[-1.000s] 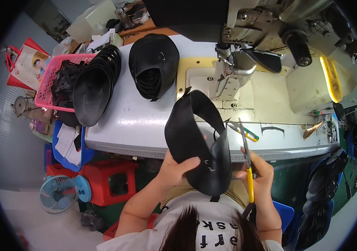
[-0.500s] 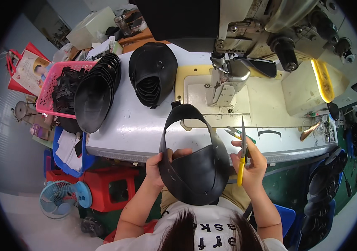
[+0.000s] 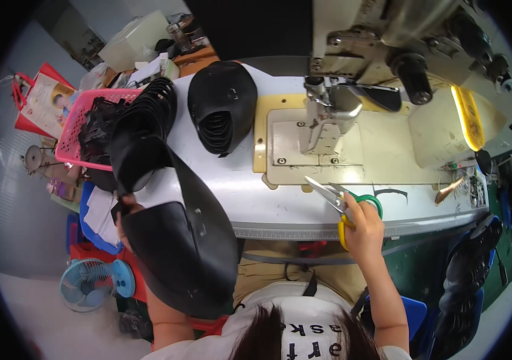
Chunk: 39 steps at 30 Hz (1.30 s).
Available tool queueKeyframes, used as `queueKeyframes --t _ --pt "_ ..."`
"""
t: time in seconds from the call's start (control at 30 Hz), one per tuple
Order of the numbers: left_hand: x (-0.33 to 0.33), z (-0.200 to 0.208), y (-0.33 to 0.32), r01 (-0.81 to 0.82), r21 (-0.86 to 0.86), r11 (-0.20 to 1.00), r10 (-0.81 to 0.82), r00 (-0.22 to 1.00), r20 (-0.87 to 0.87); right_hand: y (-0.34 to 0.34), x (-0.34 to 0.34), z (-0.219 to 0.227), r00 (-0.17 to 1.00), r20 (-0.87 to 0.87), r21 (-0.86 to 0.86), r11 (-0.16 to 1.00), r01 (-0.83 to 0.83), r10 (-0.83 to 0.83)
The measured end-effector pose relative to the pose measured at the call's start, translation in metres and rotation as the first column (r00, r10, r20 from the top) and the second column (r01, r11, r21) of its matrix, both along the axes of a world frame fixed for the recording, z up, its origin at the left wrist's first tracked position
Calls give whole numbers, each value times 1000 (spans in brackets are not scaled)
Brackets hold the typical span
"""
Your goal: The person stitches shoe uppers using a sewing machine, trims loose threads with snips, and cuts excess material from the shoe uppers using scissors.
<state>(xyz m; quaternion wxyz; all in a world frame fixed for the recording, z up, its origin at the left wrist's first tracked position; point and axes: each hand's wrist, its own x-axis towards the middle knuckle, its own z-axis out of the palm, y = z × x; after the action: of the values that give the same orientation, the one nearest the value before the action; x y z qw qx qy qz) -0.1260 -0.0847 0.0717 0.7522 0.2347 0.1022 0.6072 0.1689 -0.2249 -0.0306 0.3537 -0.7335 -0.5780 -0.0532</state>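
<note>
The left hand grips a black visor at its left edge; the fingers are folded onto it and partly hidden behind the panel, so how far they are closed all round cannot be told. The right hand, well apart from the visor, is curled around the yellow-handled scissors. A green handle shows just past its fingertips; whether they touch it cannot be told.

The visor is held across the front edge of the table, near the left end: its looped band reaches over the tabletop, while the broad panel hangs on the person's side, beside the lap. White tabletop shows between the visor and the scissors, with the sewing machine standing beyond. On the far left the band overlaps, in view, a row of nested black visors next to the pink basket.

The visor's long axis slants from upper left to lower right, band end away from the person, rounded end toward the body. The scissor blades point to the upper left.
</note>
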Motion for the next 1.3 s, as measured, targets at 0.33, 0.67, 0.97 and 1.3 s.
queueKeyframes --t 0.33,0.67,0.97,1.3 --pt "-77 9 148 310 665 679 626 -718 -305 11 3 -9 991 135 35 999 -7 2" --pt "-5 -67 226 252 948 195 780 -625 6 4 14 -12 989 137 26 999 47 -50" --pt "62 -80 193 -154 -46 987 42 526 -850 -4 -3 -9 998 -59 103 994 -25 31" --pt "69 -47 76 227 -227 947 -311 825 -472 -4 -42 36 761 -596 28 953 -301 258"
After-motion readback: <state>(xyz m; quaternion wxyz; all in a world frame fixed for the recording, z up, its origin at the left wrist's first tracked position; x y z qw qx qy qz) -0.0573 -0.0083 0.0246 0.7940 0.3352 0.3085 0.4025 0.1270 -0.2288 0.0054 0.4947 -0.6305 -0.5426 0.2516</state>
